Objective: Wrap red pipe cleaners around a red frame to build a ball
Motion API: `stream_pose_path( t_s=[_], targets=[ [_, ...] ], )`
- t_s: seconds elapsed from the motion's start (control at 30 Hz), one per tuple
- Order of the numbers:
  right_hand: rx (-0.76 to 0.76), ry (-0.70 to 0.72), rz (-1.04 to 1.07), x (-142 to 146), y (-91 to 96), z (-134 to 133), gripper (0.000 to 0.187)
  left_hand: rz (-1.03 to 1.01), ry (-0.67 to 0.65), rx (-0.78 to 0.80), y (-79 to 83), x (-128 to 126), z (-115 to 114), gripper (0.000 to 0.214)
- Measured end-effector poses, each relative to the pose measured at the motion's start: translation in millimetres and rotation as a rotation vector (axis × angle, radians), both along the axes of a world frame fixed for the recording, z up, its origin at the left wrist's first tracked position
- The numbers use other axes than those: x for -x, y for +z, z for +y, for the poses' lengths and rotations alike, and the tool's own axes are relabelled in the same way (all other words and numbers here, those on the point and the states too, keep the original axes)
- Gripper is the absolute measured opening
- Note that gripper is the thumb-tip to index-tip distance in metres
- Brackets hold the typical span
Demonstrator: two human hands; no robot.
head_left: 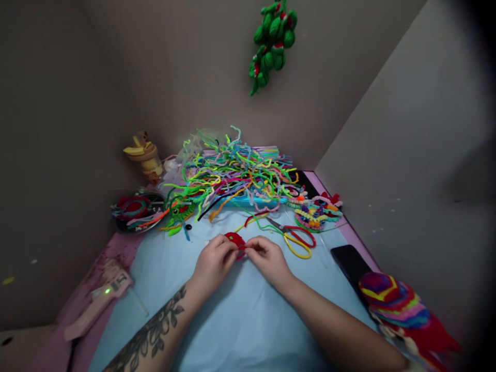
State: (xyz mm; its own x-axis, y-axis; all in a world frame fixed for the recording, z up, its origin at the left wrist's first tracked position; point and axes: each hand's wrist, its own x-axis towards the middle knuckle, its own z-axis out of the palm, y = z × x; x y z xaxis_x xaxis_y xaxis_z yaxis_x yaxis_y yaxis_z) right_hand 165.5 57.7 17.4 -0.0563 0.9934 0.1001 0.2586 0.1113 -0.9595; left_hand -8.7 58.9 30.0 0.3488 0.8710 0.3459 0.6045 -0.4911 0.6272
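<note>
Over the middle of the blue cloth (248, 320), both hands pinch a small red fuzzy piece (234, 238) that looks made of coiled pipe cleaner. My left hand (215, 261) grips its left side between thumb and fingertips. Opposite, my right hand (270, 260) pinches its right edge, the fingertips of both hands almost meeting. The fingers cover much of the piece. Just beyond my right hand lie scissors (295, 238) with one red and one yellow handle, beside loose red, yellow and green stems (256, 219).
A heap of coloured pipe cleaners (240, 170) overflows a blue tray (256, 202) at the back. A lit glue gun (101, 299) lies left. To the right are a black phone (351, 263) and a striped fuzzy figure (399, 305). A green bundle (273, 41) hangs on the wall.
</note>
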Motion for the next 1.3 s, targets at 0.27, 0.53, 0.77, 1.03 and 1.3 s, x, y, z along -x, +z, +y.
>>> stream_pose_path(
  t_s=[0.27, 0.53, 0.77, 1.03, 1.3],
  targets=[
    [-0.020, -0.009, 0.054, 0.2, 2.9, -1.0, 0.003, -0.073, -0.014, 0.034, 3.2, -2.8, -4.5, 0.012],
    [-0.012, -0.009, 0.075, 0.8, -0.2, -0.9, 0.002, -0.131, 0.015, 0.046, 1.7, -2.9, -3.5, 0.011],
    [-0.056, -0.045, 0.061, -5.6, 6.1, 2.9, 0.004, -0.102, 0.006, 0.023, 4.7, -2.0, -3.8, 0.012],
    [-0.026, 0.031, 0.055, -3.1, 0.6, 0.5, 0.002, -0.116, -0.012, 0.032, 1.9, -1.8, -4.8, 0.011],
    [-0.070, 0.056, -0.010, -0.4, 5.2, -1.1, 0.006, -0.105, -0.038, 0.001, -0.5, -1.9, -6.0, 0.009]
  ],
)
